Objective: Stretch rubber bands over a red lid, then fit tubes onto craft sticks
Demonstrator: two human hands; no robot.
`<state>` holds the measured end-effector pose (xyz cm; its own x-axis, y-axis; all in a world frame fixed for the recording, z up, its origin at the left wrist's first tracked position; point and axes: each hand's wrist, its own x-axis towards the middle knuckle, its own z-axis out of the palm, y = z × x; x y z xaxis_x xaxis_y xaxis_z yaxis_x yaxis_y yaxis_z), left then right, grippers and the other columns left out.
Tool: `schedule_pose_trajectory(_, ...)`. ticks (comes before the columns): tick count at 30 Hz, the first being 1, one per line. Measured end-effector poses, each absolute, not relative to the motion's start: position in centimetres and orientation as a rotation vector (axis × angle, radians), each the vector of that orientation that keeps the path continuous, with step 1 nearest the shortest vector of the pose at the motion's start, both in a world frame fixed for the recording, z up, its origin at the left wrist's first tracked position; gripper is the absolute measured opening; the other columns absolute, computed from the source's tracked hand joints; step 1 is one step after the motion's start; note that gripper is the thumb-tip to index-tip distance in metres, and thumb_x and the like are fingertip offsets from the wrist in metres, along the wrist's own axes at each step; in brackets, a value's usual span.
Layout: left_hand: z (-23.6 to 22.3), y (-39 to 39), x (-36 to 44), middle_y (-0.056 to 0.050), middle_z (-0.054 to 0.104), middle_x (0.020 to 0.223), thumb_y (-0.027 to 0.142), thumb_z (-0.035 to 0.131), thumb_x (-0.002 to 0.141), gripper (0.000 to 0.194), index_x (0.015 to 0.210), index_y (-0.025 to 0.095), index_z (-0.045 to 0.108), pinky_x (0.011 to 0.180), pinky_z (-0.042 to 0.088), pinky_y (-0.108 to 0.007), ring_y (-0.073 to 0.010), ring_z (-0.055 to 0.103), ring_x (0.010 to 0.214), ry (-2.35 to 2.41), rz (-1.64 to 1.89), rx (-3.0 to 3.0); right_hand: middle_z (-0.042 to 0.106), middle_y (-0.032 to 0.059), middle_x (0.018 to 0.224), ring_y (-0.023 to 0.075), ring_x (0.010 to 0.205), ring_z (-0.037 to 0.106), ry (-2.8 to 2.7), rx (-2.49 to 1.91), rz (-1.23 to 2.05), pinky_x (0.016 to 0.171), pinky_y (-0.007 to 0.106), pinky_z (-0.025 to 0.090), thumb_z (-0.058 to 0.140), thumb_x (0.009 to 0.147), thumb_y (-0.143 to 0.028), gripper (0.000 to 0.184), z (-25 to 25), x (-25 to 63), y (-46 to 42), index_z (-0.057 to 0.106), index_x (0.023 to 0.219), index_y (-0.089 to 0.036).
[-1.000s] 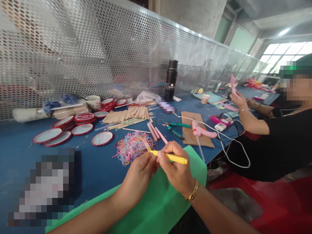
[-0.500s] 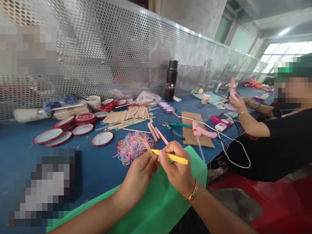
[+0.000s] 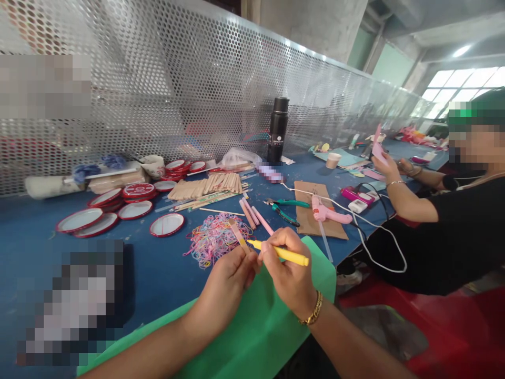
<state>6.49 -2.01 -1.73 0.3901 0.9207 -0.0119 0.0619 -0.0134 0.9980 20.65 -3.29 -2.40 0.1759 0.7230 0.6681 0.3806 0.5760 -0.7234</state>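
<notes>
Between thumb and fingers, my left hand (image 3: pixel 231 273) pinches the lower end of a flat wooden craft stick (image 3: pixel 238 235), which slants up and to the left. Part of the stick looks pink and yellow. My right hand (image 3: pixel 286 266) grips a yellow marker (image 3: pixel 289 256) like a pen, its tip pointing left at the stick; whether they touch I cannot tell. Both hands are above a green sheet (image 3: pixel 256 326). Just behind the stick lies a heap of colourful small rubber bands (image 3: pixel 215 237). Pink markers (image 3: pixel 248 213) rest beyond my right hand.
Wooden sticks (image 3: pixel 209 185) and red-rimmed lids (image 3: pixel 167 225) lie on the blue table. Green-handled pliers (image 3: pixel 282 208) and a pink glue gun (image 3: pixel 327 213) on cardboard (image 3: pixel 310 192) are to the right. A black bottle (image 3: pixel 278 131) stands behind. A co-worker (image 3: pixel 465 205) sits at right, holding pink paper.
The yellow marker has shifted slightly right with my right hand, and its tip now shows more clearly beside the stick. A yellow mark shows on the stick. My left hand has hardly moved.
</notes>
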Motion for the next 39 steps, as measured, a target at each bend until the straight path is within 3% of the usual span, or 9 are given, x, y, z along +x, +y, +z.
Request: schedule_pose_trajectory(39, -0.97, -2.24, 6.76, 0.008, 0.035, 0.061, 0.066, 0.059, 0.086, 0.048, 0.069, 0.022, 0.046, 0.049, 0.024, -0.024, -0.0106, 0.028, 0.054, 0.964, 0.871, 1.382, 0.06, 0.0007, 0.073, 0.0178, 0.071, 0.059, -1.484, -0.986, 0.33, 0.065, 0.031, 0.048, 0.059, 0.094, -0.021, 0.017, -2.14, 20.58, -3.26, 0.053, 0.078, -0.023)
